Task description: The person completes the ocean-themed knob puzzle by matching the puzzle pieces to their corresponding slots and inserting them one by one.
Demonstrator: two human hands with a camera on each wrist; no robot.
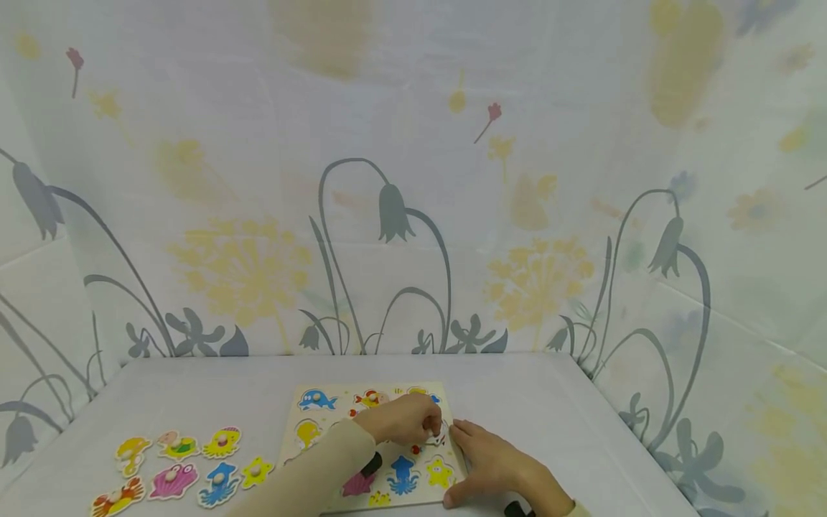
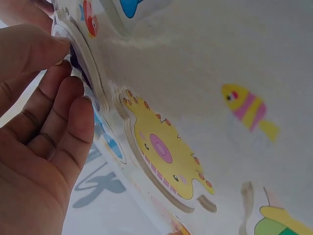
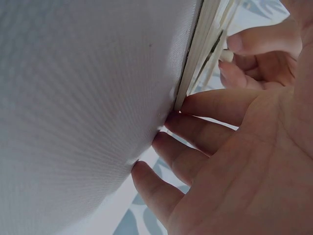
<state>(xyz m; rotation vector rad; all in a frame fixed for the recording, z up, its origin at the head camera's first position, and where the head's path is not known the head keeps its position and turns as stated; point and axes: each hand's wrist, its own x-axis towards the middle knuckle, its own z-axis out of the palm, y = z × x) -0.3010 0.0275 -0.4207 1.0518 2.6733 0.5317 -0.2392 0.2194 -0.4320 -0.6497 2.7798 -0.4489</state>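
A wooden sea-animal puzzle board [image 1: 345, 391] lies on the table. My left hand [image 1: 410, 418] is over its right part, thumb and fingertips pinching the small knob of a puzzle piece [image 2: 88, 54] with white and dark parts. That piece sits at or just above the board, tilted in view; my fingers partly hide its picture. My right hand [image 1: 487, 459] is at the board's right edge, its extended fingertips [image 3: 195, 105] touching the edge and the tabletop. Near the left hand, a yellow spotted picture [image 2: 168, 152] shows in a recess.
Left of the board lie several loose knobbed pieces, among them a pink shell [image 1: 173, 481], a blue squid [image 1: 220, 485], a yellow star [image 1: 257, 471], a crab [image 1: 118, 497] and a turtle [image 1: 178, 446]. A flower-printed curtain [image 1: 413, 287] hangs behind the white table [image 1: 530, 395].
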